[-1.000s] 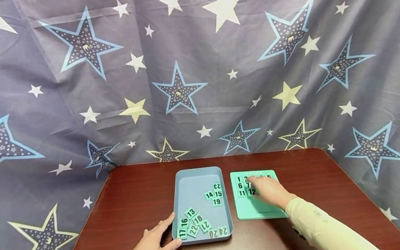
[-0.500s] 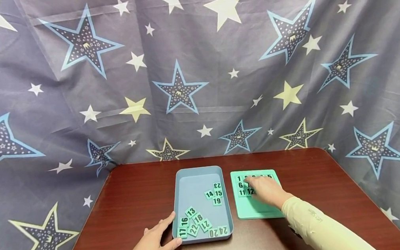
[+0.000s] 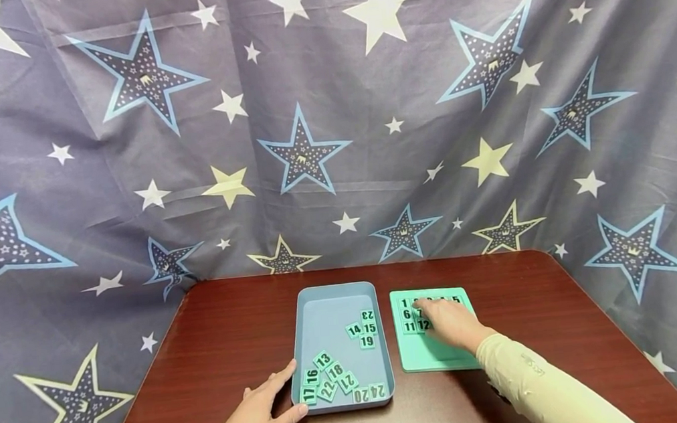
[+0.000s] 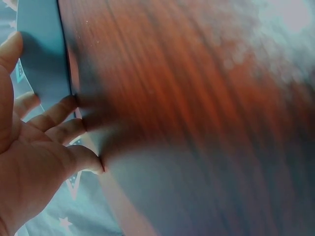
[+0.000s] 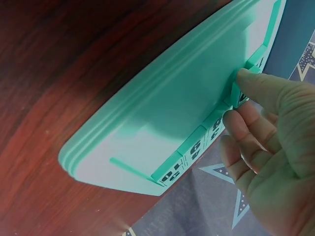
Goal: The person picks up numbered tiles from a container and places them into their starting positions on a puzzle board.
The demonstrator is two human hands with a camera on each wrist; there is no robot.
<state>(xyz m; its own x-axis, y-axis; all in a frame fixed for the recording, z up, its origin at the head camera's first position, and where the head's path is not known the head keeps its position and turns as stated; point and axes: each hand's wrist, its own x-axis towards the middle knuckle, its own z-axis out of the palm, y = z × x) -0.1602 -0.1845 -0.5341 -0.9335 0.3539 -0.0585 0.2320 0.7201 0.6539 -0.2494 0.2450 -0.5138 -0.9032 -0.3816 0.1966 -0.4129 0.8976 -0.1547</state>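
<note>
At the tray's near left corner my left hand [image 3: 256, 413] lies with fingers extended, index finger along the left wall and thumb at the front. The blue-grey tray [image 3: 328, 300] holds several loose green number tiles, among them the 18 tile [image 3: 335, 372] and the 15 tile [image 3: 369, 328]. My right hand [image 3: 452, 322] is over the mint-green number board [image 3: 438, 357]. In the right wrist view, my right thumb and fingers pinch the 12 tile [image 5: 240, 96], which sits in the board's third row beside the 11 tile [image 3: 410, 327]. Part of the upper rows is hidden by this hand.
Both tray and board rest on a dark red wooden table [image 3: 234, 328], side by side with a narrow gap. A grey curtain [image 3: 328, 226] with stars hangs behind the table and along its sides.
The 12 tile has shifted slightly left and now lines up beside the 11 tile. My right hand moved a little left and lower with it. The left hand and tray stayed put.
</note>
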